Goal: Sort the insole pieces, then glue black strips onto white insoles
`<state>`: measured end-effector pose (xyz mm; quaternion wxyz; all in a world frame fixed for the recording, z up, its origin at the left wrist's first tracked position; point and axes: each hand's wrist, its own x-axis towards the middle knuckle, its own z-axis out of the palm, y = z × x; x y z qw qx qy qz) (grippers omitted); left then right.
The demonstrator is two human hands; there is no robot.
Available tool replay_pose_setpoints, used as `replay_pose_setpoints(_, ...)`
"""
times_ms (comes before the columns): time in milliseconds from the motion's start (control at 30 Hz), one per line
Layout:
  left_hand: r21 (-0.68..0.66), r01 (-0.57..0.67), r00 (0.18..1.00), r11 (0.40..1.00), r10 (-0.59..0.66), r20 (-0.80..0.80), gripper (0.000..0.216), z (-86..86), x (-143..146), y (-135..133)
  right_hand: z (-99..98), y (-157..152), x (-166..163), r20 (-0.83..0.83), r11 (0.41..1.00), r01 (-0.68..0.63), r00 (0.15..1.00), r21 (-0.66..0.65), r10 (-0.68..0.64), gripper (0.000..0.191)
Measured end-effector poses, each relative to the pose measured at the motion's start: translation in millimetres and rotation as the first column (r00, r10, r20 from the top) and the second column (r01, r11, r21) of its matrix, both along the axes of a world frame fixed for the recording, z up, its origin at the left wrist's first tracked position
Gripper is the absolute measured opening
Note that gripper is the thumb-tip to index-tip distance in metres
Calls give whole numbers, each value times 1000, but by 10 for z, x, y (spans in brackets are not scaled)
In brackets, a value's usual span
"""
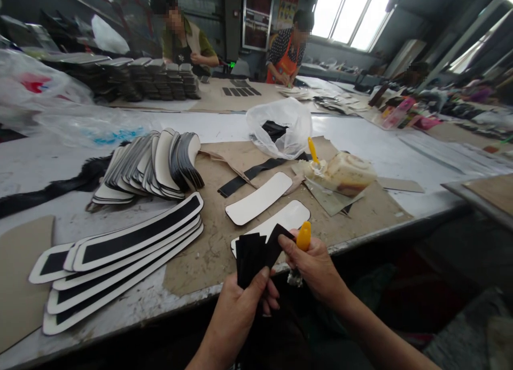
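My left hand (242,300) is closed around several black fabric strips (250,259), fanned out above the thumb. With thumb and finger, my right hand (318,263) pinches one black strip (276,244) at its corner. The same hand grips a yellow-handled spreader (304,235), whose lower end carries a whitish smear. Just behind the strips lies a white curved panel (290,216), partly covered by them. Beyond it rests a second white panel (262,198). To the left, several long white panels with black strips on them (136,239) lie overlapped.
A leaning pile of white panels (156,164) stands on the brown board (192,268). At right are a glue-smeared container (350,171) and another yellow handle (313,149). Behind sits a plastic bag (296,121) with black material. Two people (188,44) (286,52) work across the table.
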<state>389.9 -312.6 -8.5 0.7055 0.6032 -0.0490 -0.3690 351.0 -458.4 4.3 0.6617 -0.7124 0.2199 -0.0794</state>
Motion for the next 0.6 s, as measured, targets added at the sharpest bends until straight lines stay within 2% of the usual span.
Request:
replay_pose_setpoints(100, 6, -16, 999, 1000, 16, 37, 41, -73, -33, -53, -80, 17, -75, -23, 990, -16, 1000, 137, 19, 37)
replay_pose_setpoints(200, 5, 7, 999, 1000, -7, 43, 42, -110, -80, -115, -147, 31, -168, -49, 980, -4, 999, 200, 15, 39)
replay_pose_setpoints(400, 22, 159, 987, 987, -159, 2, 48, -197, -222, -151, -182, -32, -236, 38, 933, 227, 968, 278, -247, 38)
replay_pose_setpoints(533, 24, 297, 954, 954, -297, -31, 44, -261, -308, -46, -72, -141, -155, 98, 894, 321, 925, 312, -367, 37)
replay_pose_setpoints(600, 60, 313, 949, 948, -309, -65, 44, -275, -319, 56, 22, -246, -112, 163, 887, 341, 901, 311, -403, 37)
